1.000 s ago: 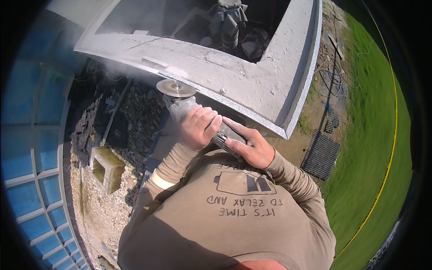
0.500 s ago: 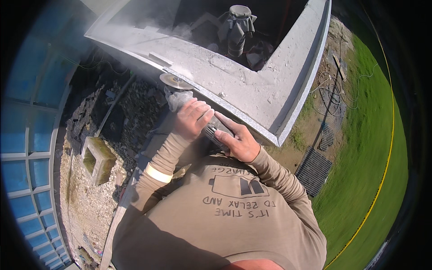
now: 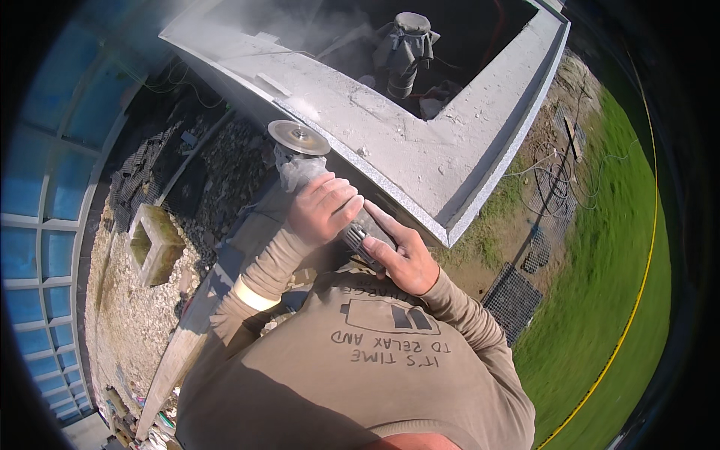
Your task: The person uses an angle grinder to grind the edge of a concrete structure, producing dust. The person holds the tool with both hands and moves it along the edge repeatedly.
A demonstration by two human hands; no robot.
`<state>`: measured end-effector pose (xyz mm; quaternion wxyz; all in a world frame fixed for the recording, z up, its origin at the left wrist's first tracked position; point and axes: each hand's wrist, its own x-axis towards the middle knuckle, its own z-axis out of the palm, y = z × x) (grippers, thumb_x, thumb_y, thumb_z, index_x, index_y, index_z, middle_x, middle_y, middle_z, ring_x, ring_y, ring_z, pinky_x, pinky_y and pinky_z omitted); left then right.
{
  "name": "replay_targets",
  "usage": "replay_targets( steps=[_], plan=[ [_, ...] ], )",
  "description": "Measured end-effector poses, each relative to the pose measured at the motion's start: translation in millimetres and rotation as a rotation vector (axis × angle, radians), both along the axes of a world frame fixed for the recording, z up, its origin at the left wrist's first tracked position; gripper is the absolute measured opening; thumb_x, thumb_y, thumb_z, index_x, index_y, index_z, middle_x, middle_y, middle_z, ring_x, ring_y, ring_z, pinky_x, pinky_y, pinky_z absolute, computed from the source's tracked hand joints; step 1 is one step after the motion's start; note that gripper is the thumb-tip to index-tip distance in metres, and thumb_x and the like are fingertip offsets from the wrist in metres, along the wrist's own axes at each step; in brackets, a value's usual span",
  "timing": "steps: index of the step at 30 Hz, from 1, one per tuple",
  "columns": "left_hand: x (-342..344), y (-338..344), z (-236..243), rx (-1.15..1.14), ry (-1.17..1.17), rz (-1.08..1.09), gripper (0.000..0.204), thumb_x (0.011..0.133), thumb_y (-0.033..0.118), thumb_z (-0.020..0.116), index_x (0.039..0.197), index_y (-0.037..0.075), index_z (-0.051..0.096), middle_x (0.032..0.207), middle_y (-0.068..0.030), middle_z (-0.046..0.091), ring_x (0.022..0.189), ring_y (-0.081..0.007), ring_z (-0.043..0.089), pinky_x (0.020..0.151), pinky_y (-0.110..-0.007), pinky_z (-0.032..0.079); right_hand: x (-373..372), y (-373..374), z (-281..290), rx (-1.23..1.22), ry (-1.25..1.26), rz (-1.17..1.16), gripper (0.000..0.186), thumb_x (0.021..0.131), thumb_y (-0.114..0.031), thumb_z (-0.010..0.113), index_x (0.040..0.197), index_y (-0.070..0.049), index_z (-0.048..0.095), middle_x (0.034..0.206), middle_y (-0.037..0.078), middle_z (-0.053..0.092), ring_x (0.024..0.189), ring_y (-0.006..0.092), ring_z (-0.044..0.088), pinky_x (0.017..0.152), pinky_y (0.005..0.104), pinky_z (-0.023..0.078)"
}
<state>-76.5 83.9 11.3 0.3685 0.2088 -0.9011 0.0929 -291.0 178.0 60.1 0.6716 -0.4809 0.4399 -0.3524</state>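
Note:
An angle grinder runs between my hands, its round cutting disc facing up beside the outer edge of a pale stone slab border. My left hand is closed around the front of the grinder, just behind a dusty plastic wrap at its head. Further back, my right hand grips the body, thumb on the near side and index finger stretched along it. The disc overlaps the slab's edge in the picture; whether they touch I cannot tell. Pale dust covers my fingers.
A cloth-wrapped post stands in the dark opening inside the border. A small loose strip lies on the slab. Left are a hollow concrete block and gravel; right, black grating, a looped cable, grass and yellow tape.
The disc has tipped, so more of its flat face shows, and it sits further out from the slab's edge. Dust around it has thinned. Both hands keep their hold; the whole view has shifted slightly.

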Motion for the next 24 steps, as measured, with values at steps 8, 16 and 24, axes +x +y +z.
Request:
replay_targets(
  steps=[8, 16, 24],
  plan=[
    [-8, 6, 0, 0.007, -0.007, 0.019, 0.027, 0.087, 0.013, 0.069, 0.113, 0.009, 0.064, 0.104, -0.0082, 0.070, 0.100, -0.0289, 0.070, 0.094, -0.048, 0.056, -8, 2, -6, -0.112, 0.032, -0.009, 0.067, 0.102, -0.026, 0.061, 0.160, -0.001, 0.038, 0.088, 0.004, 0.065, 0.069, 0.0094, 0.055, 0.065, 0.0263, 0.046],
    [8, -17, -14, 0.002, -0.002, 0.022, 0.030, 0.083, 0.012, 0.071, 0.113, 0.010, 0.066, 0.107, -0.0072, 0.069, 0.104, -0.0276, 0.069, 0.097, -0.048, 0.055, 7, -23, -25, -0.215, 0.037, -0.015, 0.066, 0.102, -0.026, 0.059, 0.159, -0.001, 0.039, 0.084, 0.007, 0.067, 0.069, 0.0099, 0.058, 0.065, 0.0289, 0.049],
    [20, -41, -25, 0.027, 0.010, 0.025, 0.028, 0.085, 0.010, 0.068, 0.112, 0.010, 0.066, 0.107, -0.0065, 0.069, 0.105, -0.0275, 0.069, 0.098, -0.049, 0.054, 19, -45, -30, -0.153, 0.068, 0.007, 0.067, 0.102, -0.029, 0.061, 0.158, 0.001, 0.040, 0.135, 0.019, 0.065, 0.119, 0.0198, 0.060, 0.105, 0.0331, 0.046]
  ],
)
